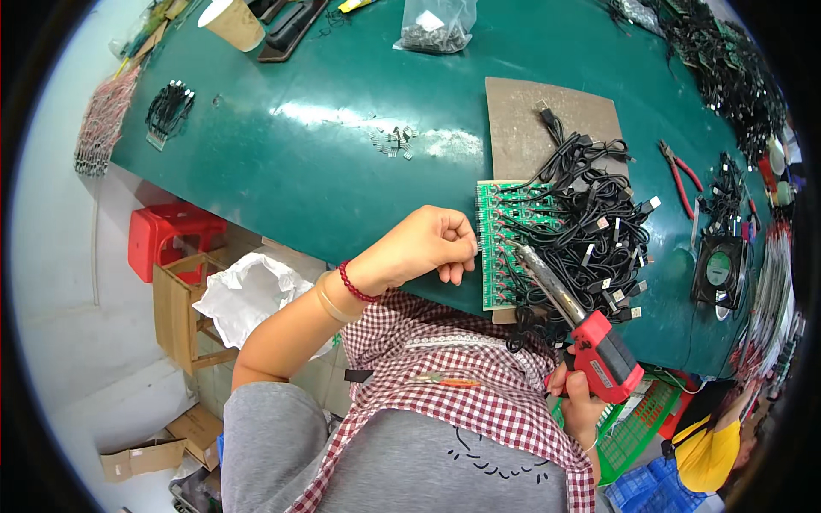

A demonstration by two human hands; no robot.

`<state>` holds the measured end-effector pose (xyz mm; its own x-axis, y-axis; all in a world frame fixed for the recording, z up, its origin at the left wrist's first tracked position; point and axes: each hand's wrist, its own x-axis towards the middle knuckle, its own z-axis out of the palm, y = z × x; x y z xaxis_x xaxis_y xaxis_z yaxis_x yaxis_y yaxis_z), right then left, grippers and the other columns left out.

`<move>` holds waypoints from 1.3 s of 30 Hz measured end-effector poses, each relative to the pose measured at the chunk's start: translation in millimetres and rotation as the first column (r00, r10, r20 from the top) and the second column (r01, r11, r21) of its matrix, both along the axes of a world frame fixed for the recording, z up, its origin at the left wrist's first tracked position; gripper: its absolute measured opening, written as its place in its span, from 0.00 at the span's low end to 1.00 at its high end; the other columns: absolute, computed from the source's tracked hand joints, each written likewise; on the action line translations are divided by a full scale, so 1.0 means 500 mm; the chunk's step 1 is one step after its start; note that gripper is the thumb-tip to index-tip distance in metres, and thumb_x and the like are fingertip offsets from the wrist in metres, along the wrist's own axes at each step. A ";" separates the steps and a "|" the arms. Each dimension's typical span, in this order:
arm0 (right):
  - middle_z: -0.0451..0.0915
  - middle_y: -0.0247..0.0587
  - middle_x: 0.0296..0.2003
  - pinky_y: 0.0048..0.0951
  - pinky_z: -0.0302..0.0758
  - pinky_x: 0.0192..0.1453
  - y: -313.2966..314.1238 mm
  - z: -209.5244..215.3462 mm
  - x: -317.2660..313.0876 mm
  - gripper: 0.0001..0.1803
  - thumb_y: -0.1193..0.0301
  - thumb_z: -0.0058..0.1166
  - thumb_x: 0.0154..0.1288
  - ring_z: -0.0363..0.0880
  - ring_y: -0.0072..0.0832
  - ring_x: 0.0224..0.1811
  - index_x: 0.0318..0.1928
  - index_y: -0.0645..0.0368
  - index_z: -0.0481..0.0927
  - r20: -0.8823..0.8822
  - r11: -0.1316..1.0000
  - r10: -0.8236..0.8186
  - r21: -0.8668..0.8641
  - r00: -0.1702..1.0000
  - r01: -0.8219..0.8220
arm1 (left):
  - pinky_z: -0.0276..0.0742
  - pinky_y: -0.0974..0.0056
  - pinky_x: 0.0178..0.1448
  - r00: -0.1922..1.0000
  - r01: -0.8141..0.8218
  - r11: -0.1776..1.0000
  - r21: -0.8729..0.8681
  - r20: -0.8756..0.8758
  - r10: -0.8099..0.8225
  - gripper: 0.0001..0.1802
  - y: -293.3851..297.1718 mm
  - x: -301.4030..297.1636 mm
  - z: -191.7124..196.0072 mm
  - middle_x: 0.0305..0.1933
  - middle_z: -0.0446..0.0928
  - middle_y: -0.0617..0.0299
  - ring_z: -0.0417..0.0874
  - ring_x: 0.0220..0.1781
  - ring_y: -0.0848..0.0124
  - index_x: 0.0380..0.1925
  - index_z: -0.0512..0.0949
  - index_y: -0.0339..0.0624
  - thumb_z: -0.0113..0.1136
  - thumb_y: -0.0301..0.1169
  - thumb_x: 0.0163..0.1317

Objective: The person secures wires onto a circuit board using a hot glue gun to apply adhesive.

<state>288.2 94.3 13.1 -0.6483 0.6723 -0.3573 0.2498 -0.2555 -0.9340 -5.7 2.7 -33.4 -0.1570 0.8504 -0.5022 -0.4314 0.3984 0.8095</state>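
My right hand (578, 400) is wrapped round the red and black handle of a soldering iron (600, 357). The iron's metal barrel slants up and left, its tip over a green circuit board panel (489, 289). At the panel's left edge my left hand (432, 248) is closed in a pinch; whatever it holds is too small to make out. A row of pins lines that edge. Many black USB cables (590, 222) run from the panel and heap up to its right. Under them lies a brown board (547, 103).
Small pin headers (395, 142) lie scattered on the green table (299, 171). Red-handled pliers (682, 179) and a small fan (719, 268) are at the right. A bag of small parts (436, 26) and a paper cup (231, 24) stand at the far side. Another person's yellow sleeve (705, 453) shows lower right.
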 end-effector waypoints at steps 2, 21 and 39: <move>0.68 0.39 0.17 0.26 0.67 0.26 -0.003 -0.005 0.005 0.25 0.60 0.53 0.61 0.65 0.23 0.17 0.50 0.67 0.64 -0.002 1.000 0.016 -0.021 1.000 -0.016 | 0.70 0.76 0.23 0.999 0.034 0.999 -0.015 0.010 -0.033 0.05 -0.003 0.000 0.001 0.25 0.77 0.58 0.76 0.21 0.78 0.27 0.73 0.34 0.53 0.26 0.58; 0.72 0.38 0.19 0.22 0.64 0.23 -0.012 -0.016 -0.004 0.18 0.60 0.55 0.60 0.67 0.21 0.19 0.37 0.65 0.72 0.112 0.994 0.093 0.043 0.989 -0.098 | 0.68 0.76 0.21 0.998 0.052 0.998 -0.029 -0.019 -0.052 0.03 0.008 0.003 0.008 0.23 0.77 0.59 0.76 0.19 0.79 0.24 0.73 0.35 0.53 0.23 0.53; 0.72 0.39 0.21 0.23 0.65 0.24 -0.020 -0.017 0.015 0.24 0.61 0.56 0.59 0.68 0.23 0.21 0.48 0.65 0.67 0.143 0.998 0.056 0.004 0.988 -0.057 | 0.67 0.77 0.20 0.998 0.033 0.999 -0.027 -0.045 -0.034 0.03 0.009 0.007 0.006 0.22 0.76 0.59 0.75 0.18 0.80 0.24 0.73 0.35 0.53 0.23 0.53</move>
